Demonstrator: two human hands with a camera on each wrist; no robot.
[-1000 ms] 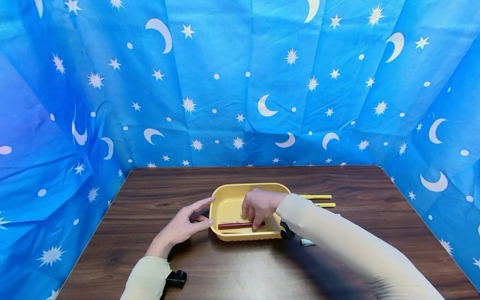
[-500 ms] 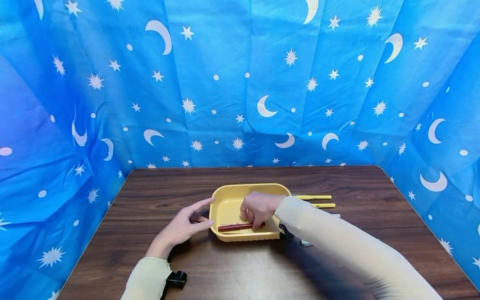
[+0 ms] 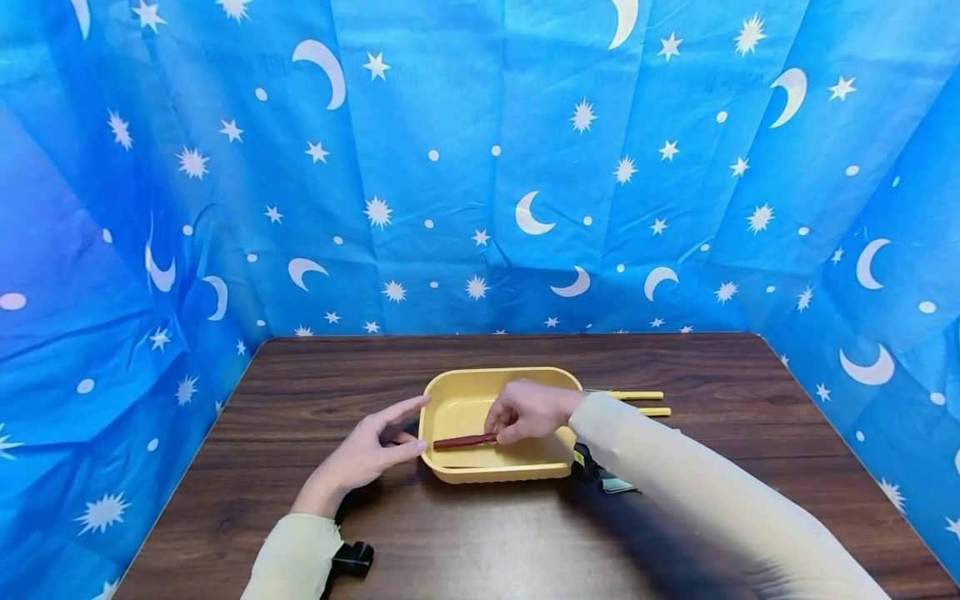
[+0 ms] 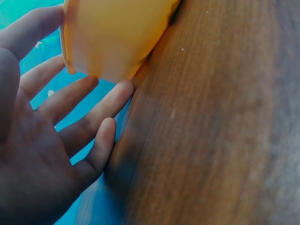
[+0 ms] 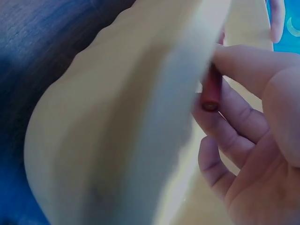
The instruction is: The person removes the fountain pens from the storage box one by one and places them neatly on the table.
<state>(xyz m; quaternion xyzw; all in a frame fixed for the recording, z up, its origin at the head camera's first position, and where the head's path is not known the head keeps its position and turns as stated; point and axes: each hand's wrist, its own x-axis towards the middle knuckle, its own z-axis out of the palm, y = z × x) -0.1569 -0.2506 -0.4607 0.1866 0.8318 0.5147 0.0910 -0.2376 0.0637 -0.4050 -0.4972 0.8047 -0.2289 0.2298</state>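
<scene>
A shallow yellow plastic basket (image 3: 504, 476) sits at the middle of the table. Inside it, my right hand (image 3: 531, 410) pinches one end of a dark red pen (image 3: 461, 442) between thumb and fingers. The pen points left, raised over the basket floor in the head view. In the right wrist view, the pen's near end (image 5: 211, 96) shows between the thumb and the fingers, behind the basket wall. My left hand (image 3: 362, 450) rests against the basket's left side, fingers spread and fairly straight; the left wrist view shows fingertips at its wall (image 4: 108, 42).
Two yellow pens (image 3: 641, 395) lie on the table (image 3: 480, 542) right of the basket, partly behind the right forearm. A small pale green item (image 3: 618, 485) lies by the basket's front right corner. A blue star-and-moon curtain (image 3: 450, 192) surrounds the table.
My right hand has lifted the red pen from along the basket's front side and moved it slightly away from me. The left hand and the basket have stayed where they were.
</scene>
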